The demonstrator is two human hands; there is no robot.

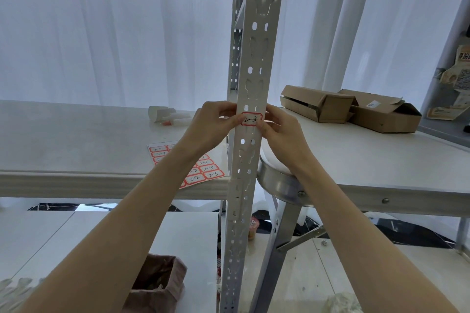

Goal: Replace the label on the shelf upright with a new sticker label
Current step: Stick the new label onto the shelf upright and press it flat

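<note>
On the white tabletop (76, 134) at left lies a red-bordered sheet of sticker labels (203, 168), partly under the left forearm. The left hand (213, 124) pinches the left edge of the red-framed white label (251, 119) marked "2-3", flat against the grey perforated metal shelf upright (254, 58). The right hand (279, 132) pinches its right edge. Two brown cardboard boxes (351, 109) sit far right.

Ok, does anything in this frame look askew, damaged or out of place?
Mostly no. The label sits roughly square on the shelf upright, pinched by the left hand and right hand. The one oddity: the sticker sheet overhangs the shelf's front edge.
</note>
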